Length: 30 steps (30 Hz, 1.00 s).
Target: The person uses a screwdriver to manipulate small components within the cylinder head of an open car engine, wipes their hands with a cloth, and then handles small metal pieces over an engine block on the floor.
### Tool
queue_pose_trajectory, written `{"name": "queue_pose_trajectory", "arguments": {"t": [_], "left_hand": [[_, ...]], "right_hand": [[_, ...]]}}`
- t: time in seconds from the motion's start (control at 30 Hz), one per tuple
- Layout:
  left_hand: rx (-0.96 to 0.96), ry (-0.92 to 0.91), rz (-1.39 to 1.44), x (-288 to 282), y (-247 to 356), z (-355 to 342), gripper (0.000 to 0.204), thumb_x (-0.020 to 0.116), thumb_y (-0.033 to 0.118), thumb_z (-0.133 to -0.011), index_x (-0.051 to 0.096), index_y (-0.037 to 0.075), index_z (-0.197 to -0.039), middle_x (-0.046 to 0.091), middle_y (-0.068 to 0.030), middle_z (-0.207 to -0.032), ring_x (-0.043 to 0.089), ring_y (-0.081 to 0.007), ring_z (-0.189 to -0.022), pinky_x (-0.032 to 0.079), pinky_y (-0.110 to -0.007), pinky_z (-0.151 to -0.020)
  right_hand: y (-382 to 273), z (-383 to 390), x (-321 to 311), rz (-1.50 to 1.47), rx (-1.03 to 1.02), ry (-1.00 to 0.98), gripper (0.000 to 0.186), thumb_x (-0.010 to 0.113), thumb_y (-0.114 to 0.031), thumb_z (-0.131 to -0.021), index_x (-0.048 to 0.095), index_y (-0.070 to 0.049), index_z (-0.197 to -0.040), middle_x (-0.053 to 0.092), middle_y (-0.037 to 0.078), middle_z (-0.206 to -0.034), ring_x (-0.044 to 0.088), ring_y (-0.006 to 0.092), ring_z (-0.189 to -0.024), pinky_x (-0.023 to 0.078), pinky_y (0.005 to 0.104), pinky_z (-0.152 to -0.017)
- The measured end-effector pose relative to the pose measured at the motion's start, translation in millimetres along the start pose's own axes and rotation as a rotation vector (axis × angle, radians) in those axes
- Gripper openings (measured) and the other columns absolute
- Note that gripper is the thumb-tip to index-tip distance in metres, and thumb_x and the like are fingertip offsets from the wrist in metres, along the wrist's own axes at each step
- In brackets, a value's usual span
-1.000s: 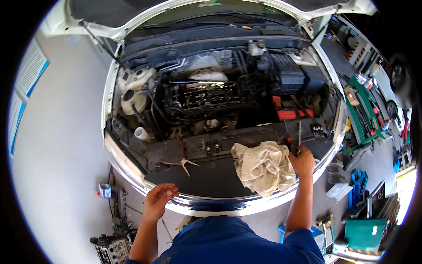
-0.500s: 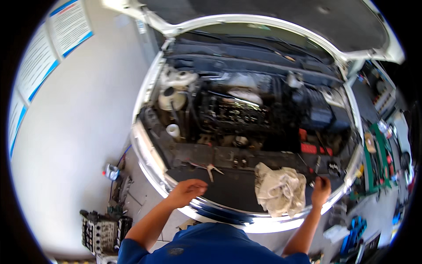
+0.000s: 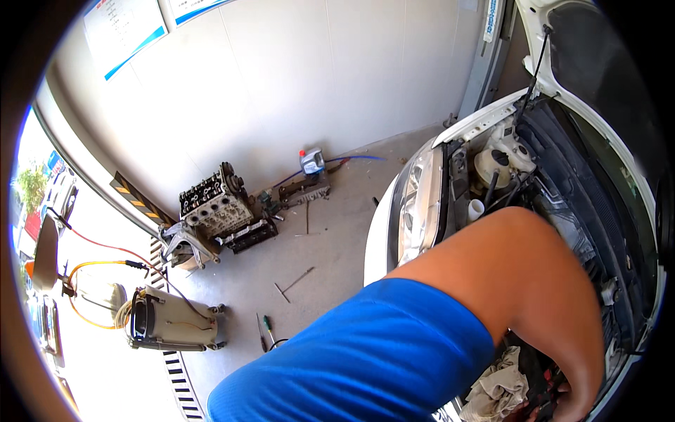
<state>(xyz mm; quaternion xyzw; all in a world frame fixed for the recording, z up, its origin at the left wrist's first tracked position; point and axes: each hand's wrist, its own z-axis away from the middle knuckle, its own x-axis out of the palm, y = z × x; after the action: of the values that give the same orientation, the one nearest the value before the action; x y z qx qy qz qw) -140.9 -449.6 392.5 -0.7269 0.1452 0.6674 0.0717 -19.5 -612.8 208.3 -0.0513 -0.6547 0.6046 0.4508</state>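
Note:
My left arm, in a blue sleeve, reaches across the lower right over the front of the car. The elbow is bent and the forearm drops toward the lower edge. Down there my left hand (image 3: 567,405) shows only in part, close to dark and red parts; its fingers are mostly hidden, and I cannot make out whether they hold anything. Beside it lies a crumpled beige cloth (image 3: 496,388). The open engine bay (image 3: 517,190) stretches beyond the arm, with a pale round reservoir (image 3: 492,167) in its near corner. My right hand is out of the picture.
A bare engine block (image 3: 219,204) and metal parts stand on the floor by the white wall (image 3: 309,77). A grey jug (image 3: 312,162) is near them. Left is a wheeled tank (image 3: 172,320) with hoses. Screwdrivers (image 3: 268,329) and thin rods lie on the floor.
The view has swung left from the engine bay to the wall and floor. The car now sits at the right. My right hand has left the picture, and my left arm crosses the foreground.

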Motion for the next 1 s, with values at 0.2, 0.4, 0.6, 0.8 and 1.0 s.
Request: {"name": "queue_pose_trajectory", "arguments": {"t": [0.2,0.4,0.6,0.8,1.0], "left_hand": [[0.087,0.076,-0.140,-25.9,10.4,0.1,0.028,0.058,0.033,-0.082,0.074,0.010,-0.085,0.070,-0.0141,-0.090,0.066,-0.0326,-0.082,0.052,-0.045,-0.068],[0.155,0.102,-0.184,-31.7,8.9,13.9,0.024,0.060,0.031,-0.081,0.073,0.011,-0.086,0.070,-0.0132,-0.090,0.067,-0.0310,-0.080,0.053,-0.044,-0.066],[-0.086,-0.016,-0.173,-18.8,-59.5,74.1,0.021,0.061,0.028,-0.080,0.073,0.012,-0.087,0.070,-0.0123,-0.090,0.067,-0.0294,-0.078,0.053,-0.042,-0.064],[-0.853,-0.154,-0.110,9.7,-171.8,272.0,0.026,0.058,0.033,-0.090,0.063,0.010,-0.101,0.065,-0.0145,-0.090,0.062,-0.0358,-0.091,0.049,-0.048,-0.076],[-1.009,-0.004,0.058,48.5,-234.5,423.6,0.015,0.063,0.020,-0.086,0.065,0.006,-0.092,0.066,-0.0118,-0.084,0.064,-0.0310,-0.080,0.050,-0.039,-0.070]], "right_hand": [[28.3,-28.8,-56.0,0.004,0.138,-0.084,0.036,0.065,-0.020,-0.090,0.058,-0.010,-0.124,0.063,0.009,-0.115,0.059,0.0197,-0.095,0.051,0.0295,-0.079],[47.6,-30.5,-55.9,-0.039,0.155,-0.285,0.036,0.066,-0.020,-0.090,0.056,-0.010,-0.123,0.063,0.007,-0.111,0.058,0.0170,-0.088,0.050,0.0268,-0.075],[60.2,-23.1,-68.2,-0.047,0.124,-0.313,0.037,0.069,-0.017,-0.088,0.054,-0.010,-0.122,0.064,0.007,-0.107,0.058,0.0146,-0.080,0.049,0.0242,-0.070],[60.5,-14.1,-49.2,-0.069,0.085,-0.224,0.043,0.079,-0.021,-0.079,0.055,-0.007,-0.112,0.059,0.017,-0.118,0.056,0.0135,-0.084,0.044,0.0204,-0.065],[49.3,-7.0,-30.6,0.094,-0.100,0.000,0.047,0.078,-0.029,-0.080,0.053,-0.005,-0.112,0.060,0.010,-0.103,0.052,0.0091,-0.074,0.043,0.0185,-0.064]]}}
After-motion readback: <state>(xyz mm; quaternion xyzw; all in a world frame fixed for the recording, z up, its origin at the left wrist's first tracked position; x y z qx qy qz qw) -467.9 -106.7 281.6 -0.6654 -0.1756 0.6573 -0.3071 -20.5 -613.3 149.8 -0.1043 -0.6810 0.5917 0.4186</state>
